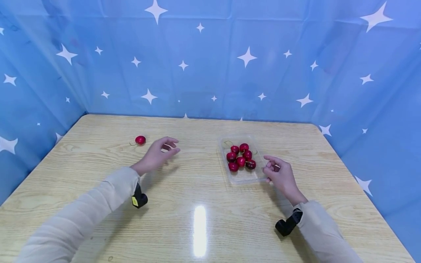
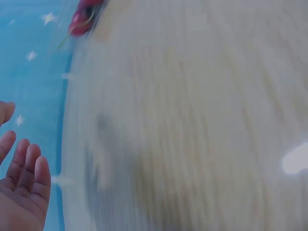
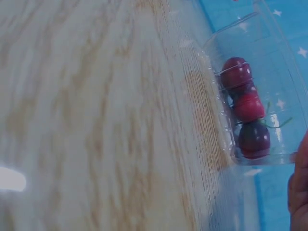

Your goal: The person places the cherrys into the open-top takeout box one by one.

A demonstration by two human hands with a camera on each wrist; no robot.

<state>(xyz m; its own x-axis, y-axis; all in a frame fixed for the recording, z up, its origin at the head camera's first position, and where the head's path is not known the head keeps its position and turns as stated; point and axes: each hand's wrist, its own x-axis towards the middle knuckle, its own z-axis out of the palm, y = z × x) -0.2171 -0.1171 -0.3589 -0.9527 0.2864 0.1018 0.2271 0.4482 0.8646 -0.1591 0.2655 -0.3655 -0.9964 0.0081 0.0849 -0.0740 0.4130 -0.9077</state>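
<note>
A clear plastic box [image 1: 241,179] sits right of the middle of the table, with several dark red cherries [image 1: 241,161] and their green stems inside. My right hand [image 1: 281,175] is at the box's right edge and pinches its rim with curled fingers. In the right wrist view, fingers [image 3: 299,187] show beside a corner of the box [image 3: 269,160]. My left hand [image 1: 160,152] hovers over the table left of the box, holding nothing, its fingers loosely bent. A single cherry [image 1: 140,140] with a stem lies on the table behind and left of that hand.
The table [image 1: 210,197] has a light wood-grain top with a bright reflection near its front. A blue curtain [image 1: 210,65] with white stars stands behind the table and along both sides. Each wrist carries a small black camera [image 1: 139,200].
</note>
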